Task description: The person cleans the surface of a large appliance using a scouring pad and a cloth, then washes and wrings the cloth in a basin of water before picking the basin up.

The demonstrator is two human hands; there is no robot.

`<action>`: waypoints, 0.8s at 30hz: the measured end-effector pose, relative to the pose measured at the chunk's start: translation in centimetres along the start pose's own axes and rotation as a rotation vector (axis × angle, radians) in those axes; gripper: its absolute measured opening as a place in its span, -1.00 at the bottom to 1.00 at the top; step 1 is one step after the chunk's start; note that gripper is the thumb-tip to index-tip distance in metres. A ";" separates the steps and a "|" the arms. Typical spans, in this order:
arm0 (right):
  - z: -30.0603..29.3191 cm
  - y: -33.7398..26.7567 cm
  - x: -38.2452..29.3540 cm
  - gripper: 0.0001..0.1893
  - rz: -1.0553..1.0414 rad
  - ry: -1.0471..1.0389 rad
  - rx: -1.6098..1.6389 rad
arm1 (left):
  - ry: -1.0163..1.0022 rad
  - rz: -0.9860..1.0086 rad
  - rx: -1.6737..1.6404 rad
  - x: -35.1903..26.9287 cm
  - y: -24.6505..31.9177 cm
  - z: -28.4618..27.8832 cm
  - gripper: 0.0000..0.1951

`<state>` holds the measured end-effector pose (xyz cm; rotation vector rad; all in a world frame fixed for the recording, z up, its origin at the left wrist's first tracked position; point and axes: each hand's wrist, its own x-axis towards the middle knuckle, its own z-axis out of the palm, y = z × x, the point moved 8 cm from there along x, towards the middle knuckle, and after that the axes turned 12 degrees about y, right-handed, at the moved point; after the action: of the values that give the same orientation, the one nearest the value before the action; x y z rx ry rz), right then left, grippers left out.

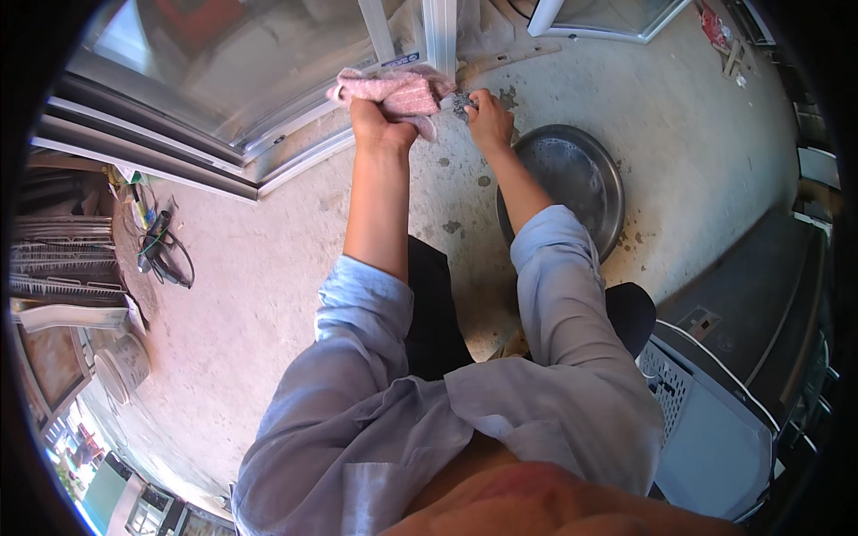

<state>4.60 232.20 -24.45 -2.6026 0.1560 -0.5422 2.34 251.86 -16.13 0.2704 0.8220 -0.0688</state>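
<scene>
My left hand (pixel 382 127) grips a pink cloth (pixel 405 90), bunched up against the lower corner of a white-framed glass door (pixel 439 40). To its right, my right hand (pixel 491 119) holds a grey scouring pad (pixel 462 106) between thumb and fingers, close to the foot of the frame. A round metal basin (pixel 613 181) of sudsy water (pixel 566 164) stands on the floor beside my right forearm, which hides part of its left rim. Whether the pad touches the frame cannot be made out.
Wet spots mark the concrete floor (pixel 268 268). At the left lie a tangled black cable (pixel 161 251), wire racks (pixel 64 258) and a white bucket (pixel 124 365). A dark appliance (pixel 737 301) and a pale blue panel (pixel 714 429) stand at my right. Another framed pane (pixel 603 30) is at the back.
</scene>
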 end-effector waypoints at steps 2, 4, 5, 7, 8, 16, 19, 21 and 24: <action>1.5 -0.5 0.7 -0.78 0.032 -0.016 0.003 | 0.032 0.084 0.003 0.1 1.1 -0.6 -0.58; 3.6 -0.5 1.2 -0.75 0.065 -0.068 0.046 | 0.024 0.093 -0.026 -0.4 1.3 -0.6 -0.59; 4.7 -0.5 1.2 -0.73 0.048 -0.122 0.000 | 0.002 0.090 -0.038 -0.6 1.0 -0.3 -0.59; 7.2 -0.8 0.4 -0.66 0.012 -0.236 -0.094 | -0.026 0.065 -0.060 -1.3 0.6 0.1 -0.60; 8.1 -0.6 -0.3 -0.58 -0.009 -0.303 -0.231 | -0.035 0.042 -0.069 -1.6 0.2 0.5 -0.60; 1.5 0.4 0.4 -0.61 -0.083 -0.390 0.083 | -0.050 -0.098 -0.138 -3.9 -3.0 1.8 -0.65; -6.3 1.1 2.0 -0.69 -0.056 -0.521 0.001 | 0.001 -0.075 -0.217 -5.7 -3.1 1.0 -0.62; -12.2 2.9 3.4 -0.68 -0.047 -0.481 -0.009 | 0.018 -0.103 -0.243 -7.1 -3.4 1.2 -0.61; -18.1 10.0 1.5 -0.66 0.081 -0.603 -0.100 | -0.104 -0.123 -0.258 -9.1 -3.0 1.9 -0.60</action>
<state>-1.46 215.32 -13.99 -2.7132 0.0875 0.2949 -2.99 248.03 -8.85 -0.0272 0.7349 -0.0904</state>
